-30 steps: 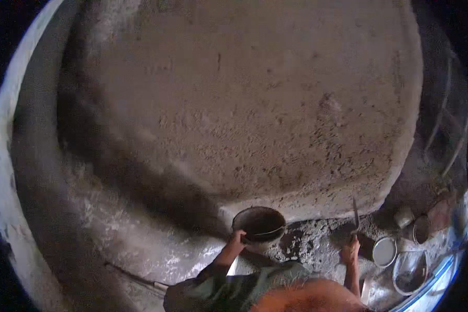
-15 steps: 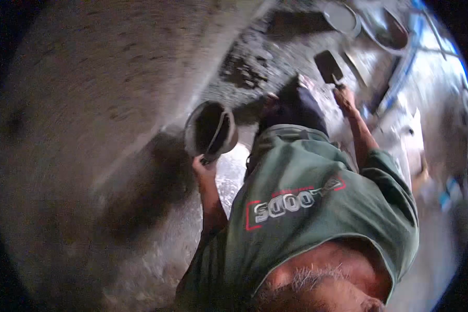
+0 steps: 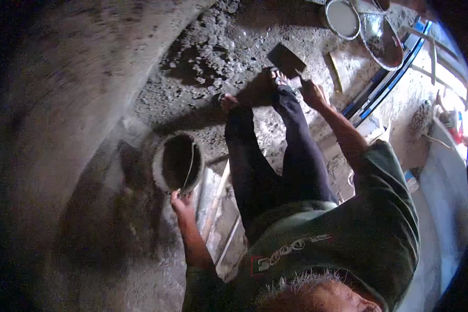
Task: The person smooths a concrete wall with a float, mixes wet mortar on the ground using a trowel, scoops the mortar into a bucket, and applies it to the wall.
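Note:
My left hand point(image 3: 182, 200) is closed on the near rim of a round bucket point(image 3: 200, 165), whose mouth faces up toward the camera. A thin wire-like handle lies across its dark opening, and what is inside cannot be made out. Out ahead, my right hand point(image 3: 313, 95) is wrapped round the handle of a trowel with a flat rectangular blade point(image 3: 286, 58). That blade hangs above the rough ground near my right foot point(image 3: 279, 78). Loose grey mortar or rubble point(image 3: 205, 65) covers the floor ahead of my feet.
A plain wall point(image 3: 88, 78) rises on the left. Round tubs point(image 3: 343, 20) stand at the upper right, near a board point(image 3: 339, 70) and long blue-edged bars point(image 3: 387, 78). Narrow strips point(image 3: 217, 200) lie on the floor between the bucket and my legs.
The bucket has shifted left and toward my body in the view, still in my left hand. The trowel has swung left, nearer my foot. My legs are now stretched out more visibly.

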Demonstrator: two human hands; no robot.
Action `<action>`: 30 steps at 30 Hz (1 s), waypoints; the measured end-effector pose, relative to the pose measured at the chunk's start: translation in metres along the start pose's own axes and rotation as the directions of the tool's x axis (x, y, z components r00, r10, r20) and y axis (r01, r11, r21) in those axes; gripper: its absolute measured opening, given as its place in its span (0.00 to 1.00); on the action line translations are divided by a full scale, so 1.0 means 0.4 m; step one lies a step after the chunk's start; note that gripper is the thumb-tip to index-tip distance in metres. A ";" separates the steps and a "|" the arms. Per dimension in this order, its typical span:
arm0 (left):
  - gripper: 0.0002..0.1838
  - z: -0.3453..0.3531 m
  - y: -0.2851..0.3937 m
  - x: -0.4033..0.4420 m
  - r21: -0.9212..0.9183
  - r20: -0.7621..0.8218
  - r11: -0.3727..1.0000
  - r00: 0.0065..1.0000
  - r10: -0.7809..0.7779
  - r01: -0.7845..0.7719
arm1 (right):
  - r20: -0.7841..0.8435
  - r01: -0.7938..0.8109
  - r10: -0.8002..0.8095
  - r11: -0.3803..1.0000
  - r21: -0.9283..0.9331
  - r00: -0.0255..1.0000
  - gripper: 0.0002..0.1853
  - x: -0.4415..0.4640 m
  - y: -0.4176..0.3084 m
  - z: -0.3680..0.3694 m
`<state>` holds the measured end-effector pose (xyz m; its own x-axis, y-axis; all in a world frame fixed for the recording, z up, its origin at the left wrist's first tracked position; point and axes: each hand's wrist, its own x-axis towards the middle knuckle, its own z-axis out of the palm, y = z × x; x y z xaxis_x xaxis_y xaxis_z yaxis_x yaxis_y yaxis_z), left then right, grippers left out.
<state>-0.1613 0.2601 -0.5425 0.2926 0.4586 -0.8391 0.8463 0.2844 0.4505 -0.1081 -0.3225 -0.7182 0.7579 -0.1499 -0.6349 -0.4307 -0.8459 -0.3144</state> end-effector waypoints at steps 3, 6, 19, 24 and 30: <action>0.16 0.012 -0.055 0.102 -0.137 -0.137 0.981 0.979 -0.153 0.134 | -0.172 -0.033 0.041 0.998 0.049 0.984 0.13 0.235 0.044 0.001; 0.18 0.089 -0.099 0.195 -0.280 -0.178 0.948 0.963 -0.203 0.148 | -0.302 -0.207 0.198 0.978 0.005 0.932 0.17 0.513 0.199 0.055; 0.16 0.272 -0.340 0.699 -0.139 -0.083 0.987 0.994 0.073 -0.084 | -0.166 0.030 -0.125 0.874 -0.485 0.978 0.18 1.087 0.175 0.275; 0.16 0.239 -0.347 0.720 -0.331 -0.088 0.938 0.993 0.074 -0.099 | -0.074 0.168 -0.169 0.986 -0.020 0.983 0.22 0.924 -0.049 0.447; 0.28 0.263 -0.406 0.701 0.206 -0.009 0.898 0.917 0.398 -0.388 | -0.214 0.503 -0.606 0.772 -0.388 0.766 0.18 0.786 0.123 0.483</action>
<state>-0.1700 0.2540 -0.8829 0.6012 0.5415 -0.5876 0.7386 -0.0959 0.6673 0.0144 -0.3123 -1.0696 0.9465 0.2885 -0.1444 0.2386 -0.9272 -0.2887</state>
